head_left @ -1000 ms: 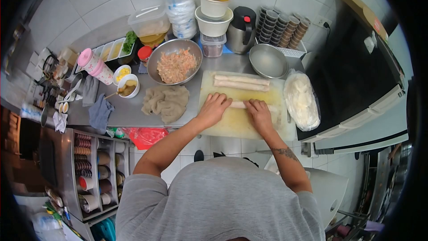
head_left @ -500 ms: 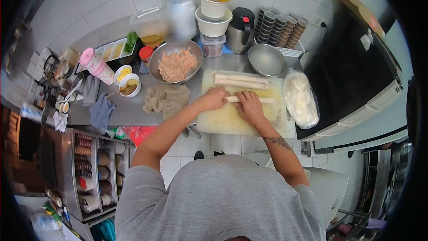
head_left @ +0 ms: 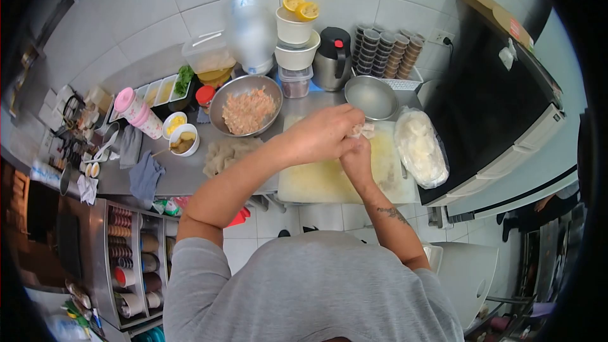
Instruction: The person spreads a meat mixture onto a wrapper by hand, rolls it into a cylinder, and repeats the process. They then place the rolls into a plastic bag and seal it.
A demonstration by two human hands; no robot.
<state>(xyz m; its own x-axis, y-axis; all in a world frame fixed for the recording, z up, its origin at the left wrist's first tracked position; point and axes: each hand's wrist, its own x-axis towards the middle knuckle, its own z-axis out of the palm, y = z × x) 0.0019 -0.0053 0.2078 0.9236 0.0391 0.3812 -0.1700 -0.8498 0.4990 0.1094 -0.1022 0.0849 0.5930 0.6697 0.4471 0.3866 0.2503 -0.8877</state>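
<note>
My left hand (head_left: 323, 132) is raised over the cutting board, its fingers curled down in a pinch. My right hand (head_left: 356, 157) is closed just below, and the two hands meet at the fingertips. I cannot tell what they hold between them. Right beside the fingertips show the pale ends of the filled dough rolls (head_left: 366, 131), whose remaining length is hidden behind my left hand. The yellow-stained white cutting board (head_left: 316, 183) lies under both hands. On its right, close to the edge, rests a clear bag of pale dough sheets (head_left: 421, 147).
A steel bowl of pinkish chopped filling (head_left: 248, 111) stands at the back left, near a crumpled beige cloth (head_left: 229, 155). Behind the board are a round steel bowl (head_left: 372, 97), a thermal jug (head_left: 333, 57) and stacked white tubs (head_left: 296, 57). A black-fronted appliance (head_left: 494, 114) borders the right side.
Both hands have come up off the board and together. The roll that lay under them no longer shows in its place. The view has tilted slightly upward.
</note>
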